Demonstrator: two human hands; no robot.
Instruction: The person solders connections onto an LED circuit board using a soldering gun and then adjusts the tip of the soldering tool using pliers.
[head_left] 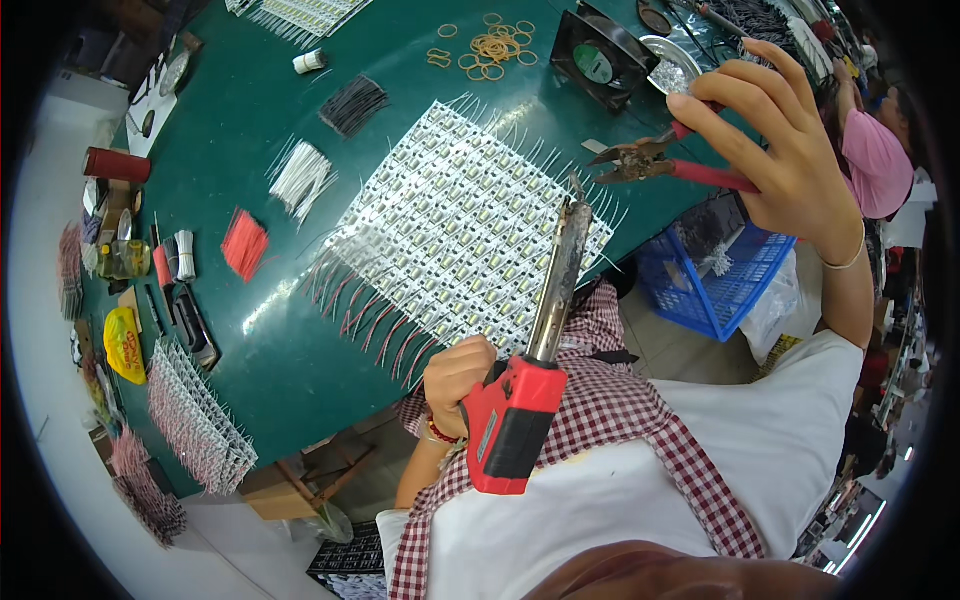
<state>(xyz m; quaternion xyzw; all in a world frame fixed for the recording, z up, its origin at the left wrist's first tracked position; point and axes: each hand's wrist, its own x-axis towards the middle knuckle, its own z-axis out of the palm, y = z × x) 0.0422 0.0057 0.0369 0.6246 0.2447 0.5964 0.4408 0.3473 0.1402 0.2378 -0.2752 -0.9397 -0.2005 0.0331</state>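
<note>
My left hand (457, 382) is closed at the grip of a red and black soldering gun (515, 425). Its long metal barrel points up over the right edge of a panel of small white circuit boards (455, 225), joined in rows with thin wires sticking out along the edges. Off to the right, my right hand (775, 140) is raised with its fingers bent around the red handles of cutting pliers (640, 160). The pliers' jaws point left, near the gun's tip. Whether the tip touches the boards I cannot tell.
Bundles of black wires (352, 104), white wires (302, 180) and red wires (244, 244) lie on the green table (300, 335). Rubber bands (497, 46), a black fan (603, 58) and a metal dish (672, 68) sit farther back. A blue crate (715, 275) stands below right.
</note>
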